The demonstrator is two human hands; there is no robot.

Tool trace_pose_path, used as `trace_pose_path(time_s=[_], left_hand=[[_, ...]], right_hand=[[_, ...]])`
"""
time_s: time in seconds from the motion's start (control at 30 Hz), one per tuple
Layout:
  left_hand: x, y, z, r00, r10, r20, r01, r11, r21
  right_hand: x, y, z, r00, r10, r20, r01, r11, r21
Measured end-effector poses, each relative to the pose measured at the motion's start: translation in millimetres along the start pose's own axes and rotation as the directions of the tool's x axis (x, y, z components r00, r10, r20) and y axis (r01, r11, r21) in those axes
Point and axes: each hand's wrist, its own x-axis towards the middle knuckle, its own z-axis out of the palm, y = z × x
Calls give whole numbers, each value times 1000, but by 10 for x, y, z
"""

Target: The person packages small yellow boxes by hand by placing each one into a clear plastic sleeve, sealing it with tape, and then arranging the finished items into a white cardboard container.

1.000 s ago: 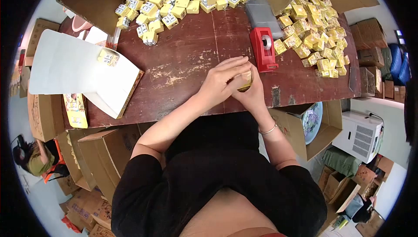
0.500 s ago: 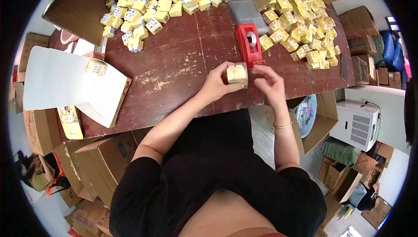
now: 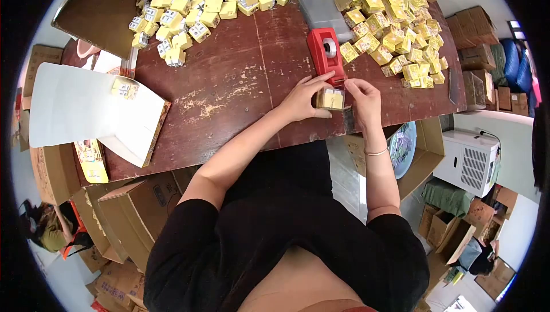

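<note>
My left hand point(image 3: 302, 99) is wrapped round a small clear box point(image 3: 330, 99) with pale yellow contents, just below the red tape dispenser point(image 3: 326, 54). Its index finger reaches onto the dispenser's front end. My right hand point(image 3: 365, 97) is closed in a pinch beside that front end, to the right of the box; what its fingertips hold is too small to make out. A roll of tape point(image 3: 329, 47) sits in the dispenser.
Yellow and white boxes point(image 3: 213, 4) are heaped at the back, more yellow boxes point(image 3: 395, 31) at the right. A grey plastic case point(image 3: 325, 15) lies behind the dispenser. An open white box point(image 3: 123, 120) stands left. Two people are at the lower edges.
My left hand has moved right with the clear box, its index finger now on the dispenser. My right hand has drawn its fingers together in a pinch near the dispenser's front end.
</note>
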Motion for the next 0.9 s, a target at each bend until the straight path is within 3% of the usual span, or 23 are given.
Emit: trace_pose_path(time_s=[0.03, 0.07, 0.2, 0.27, 0.3, 0.33, 0.4, 0.43, 0.47, 0.53, 0.57, 0.63, 0.7, 0.83, 0.87, 0.9], left_hand=[[-6, -10, -3, 1000, 0, 4, 0, 1000, -1], [-11, -18, 0, 1000, 9, 0, -9, 1000, -8], [-8, -21, 21, 998, 46, -40, -44, 998, 49], [-64, 10, 27, 995, 2, -102, -3, 1000, -15], [-104, 44, 39, 986, -45, -160, 32, 996, -85], [-150, 122, 11, 987, -39, -157, 26, 996, -84], [-237, 229, -130, 952, -107, -286, 122, 992, 35], [-258, 232, -155, 919, -127, -374, 156, 986, 50], [-269, 165, -182, 911, -111, -397, 169, 979, 116], [-254, 137, -243, 899, -77, -430, 185, 959, 215], [-241, 124, -250, 899, -75, -431, 184, 959, 216], [-209, 129, -250, 892, 101, -441, 64, 937, 345], [-202, 177, -242, 885, 131, -447, 41, 934, 355], [-298, 227, -305, 893, 125, -432, 34, 939, 343], [-327, 260, -301, 893, 124, -433, 37, 938, 345], [-343, 385, -310, 924, -91, -371, 157, 976, 151]], right_hand=[[-44, -11, 8, 949, 310, 56, -315, 931, 185], [-50, 30, -62, 906, 405, 127, -421, 892, 162], [27, 408, -22, 920, 382, 86, -391, 896, 211], [42, 334, -17, 978, 205, -26, -207, 961, -182], [32, 308, -22, 993, 101, -56, -114, 919, -378], [-19, 311, -61, 994, 96, -61, -112, 919, -377], [-146, 333, -126, 999, 51, -1, -51, 979, -198], [-220, 237, -85, 993, 115, 29, -114, 993, -41], [-290, 157, -54, 993, 115, 27, -114, 993, -40], [-374, 17, 30, 906, 217, 363, -341, 883, 322], [-404, -27, 110, 860, 265, 437, -424, 847, 321], [-404, 24, 243, 838, 293, 460, -480, 799, 364], [-371, 66, 357, 806, 334, 489, -558, 705, 437], [-375, 39, 407, 727, 401, 557, -646, 674, 358], [-429, 27, 473, 836, 358, 416, -501, 807, 313], [-486, -13, 531, 921, 279, 271, -344, 909, 234]])
